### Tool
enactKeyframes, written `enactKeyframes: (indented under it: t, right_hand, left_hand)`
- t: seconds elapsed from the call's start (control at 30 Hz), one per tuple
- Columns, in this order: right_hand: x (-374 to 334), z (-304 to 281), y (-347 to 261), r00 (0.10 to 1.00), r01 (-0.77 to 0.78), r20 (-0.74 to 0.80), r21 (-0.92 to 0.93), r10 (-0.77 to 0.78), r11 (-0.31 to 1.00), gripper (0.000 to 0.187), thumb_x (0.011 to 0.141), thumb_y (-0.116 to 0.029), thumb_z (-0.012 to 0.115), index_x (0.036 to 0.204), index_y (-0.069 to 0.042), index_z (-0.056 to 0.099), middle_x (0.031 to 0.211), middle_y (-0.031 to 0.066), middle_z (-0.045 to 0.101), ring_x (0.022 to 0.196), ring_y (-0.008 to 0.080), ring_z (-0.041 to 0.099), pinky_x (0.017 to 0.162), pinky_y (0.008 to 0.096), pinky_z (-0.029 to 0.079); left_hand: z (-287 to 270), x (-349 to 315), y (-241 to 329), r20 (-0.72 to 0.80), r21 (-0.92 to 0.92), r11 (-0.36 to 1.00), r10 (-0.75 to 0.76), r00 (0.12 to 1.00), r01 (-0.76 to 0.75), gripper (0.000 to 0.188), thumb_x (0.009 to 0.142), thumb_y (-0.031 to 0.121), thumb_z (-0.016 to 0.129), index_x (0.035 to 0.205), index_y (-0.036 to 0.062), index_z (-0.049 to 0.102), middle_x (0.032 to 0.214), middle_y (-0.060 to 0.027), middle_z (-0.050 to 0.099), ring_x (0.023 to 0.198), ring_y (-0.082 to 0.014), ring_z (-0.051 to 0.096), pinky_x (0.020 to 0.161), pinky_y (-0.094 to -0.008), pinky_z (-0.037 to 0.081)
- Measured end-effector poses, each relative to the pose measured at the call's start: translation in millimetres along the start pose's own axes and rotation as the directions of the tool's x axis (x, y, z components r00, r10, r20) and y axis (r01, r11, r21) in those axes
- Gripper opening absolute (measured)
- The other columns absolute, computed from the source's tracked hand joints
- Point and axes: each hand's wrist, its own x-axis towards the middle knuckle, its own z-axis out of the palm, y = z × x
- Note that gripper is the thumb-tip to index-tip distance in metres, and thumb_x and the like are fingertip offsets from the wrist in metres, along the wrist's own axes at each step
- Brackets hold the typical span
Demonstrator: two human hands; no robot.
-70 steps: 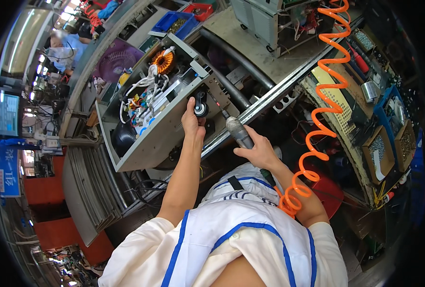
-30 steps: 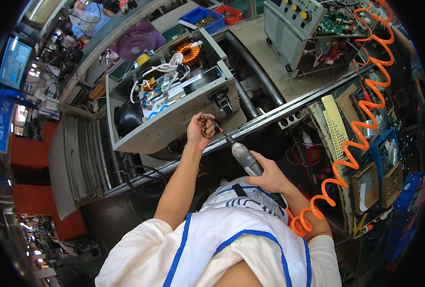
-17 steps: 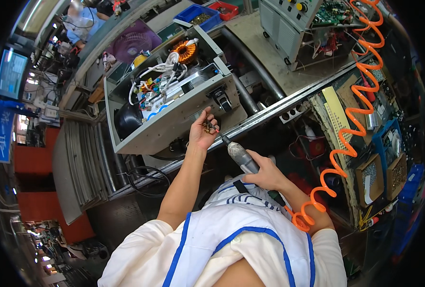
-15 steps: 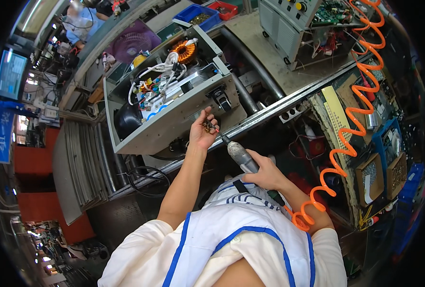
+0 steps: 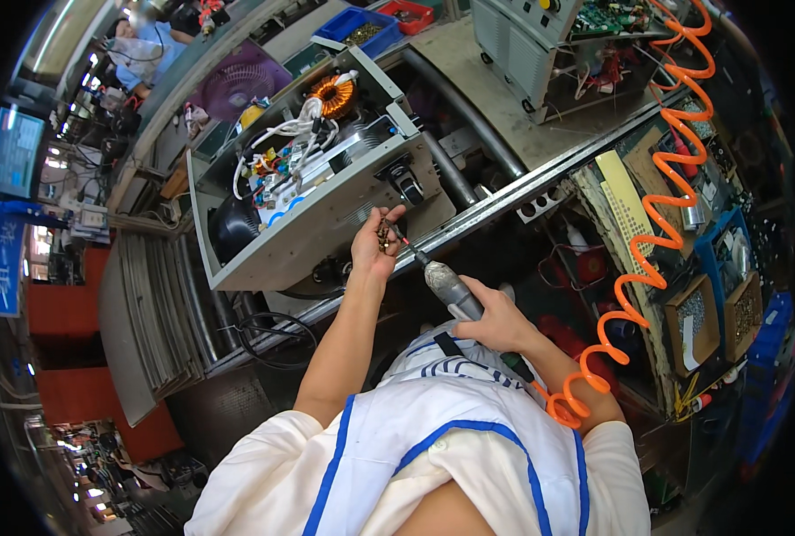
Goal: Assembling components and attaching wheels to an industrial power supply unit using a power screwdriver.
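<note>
The right hand [image 5: 497, 320] is wrapped around the driver [image 5: 454, 290]; the left hand [image 5: 373, 250] curls around small screws [image 5: 383, 235], near the driver's tip. The case [image 5: 299, 232] sits on the bench, beyond the hands. Between bench edge [image 5: 504, 204] and apron [image 5: 370, 447] is a dark gap. A blue sign [image 5: 2, 268] bears white characters. Earlier, the left hand was at the caster [image 5: 407, 186]; now it is lower.

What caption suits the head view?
Left hand holds small metal parts, right hand a power screwdriver, beside an open grey chassis.
</note>
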Motion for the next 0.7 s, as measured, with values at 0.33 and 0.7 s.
enactKeyframes:
  t: [0.33, 0.7]
  right_hand:
    - [-3.0, -4.2, -10.5, 0.999, -0.024, -0.027, -0.113, 0.021, 0.993, 0.079, 0.064, -0.028, 0.07, 0.133, 0.001, 0.046, 0.085, 0.0235, 0.066, 0.078, 0.0373, 0.066, 0.077, 0.0396, 0.051]
    - [19.6, -12.9, 4.3, 0.968, 0.151, -0.235, 0.239, -0.094, 0.959, 0.071, 0.067, -0.02, 0.072, 0.13, 0.003, 0.05, 0.093, 0.0141, 0.064, 0.085, 0.021, 0.061, 0.083, 0.0308, 0.048]
  left_hand:
    - [15.1, -14.5, 2.5, 0.13, 0.434, 0.86, 0.234, 0.964, -0.267, 0.019, 0.101, 0.024, 0.049, 0.095, 0.0076, 0.056, 0.099, -0.0178, 0.07, 0.048, -0.0076, 0.047, 0.037, -0.0203, 0.029]
    - [2.4, 14.0, 14.4, 0.033, -0.165, 0.983, -0.074, 0.997, 0.079, 0.02, 0.096, 0.017, 0.047, 0.092, 0.0003, 0.058, 0.086, -0.0118, 0.057, 0.064, -0.017, 0.049, 0.043, -0.024, 0.032]
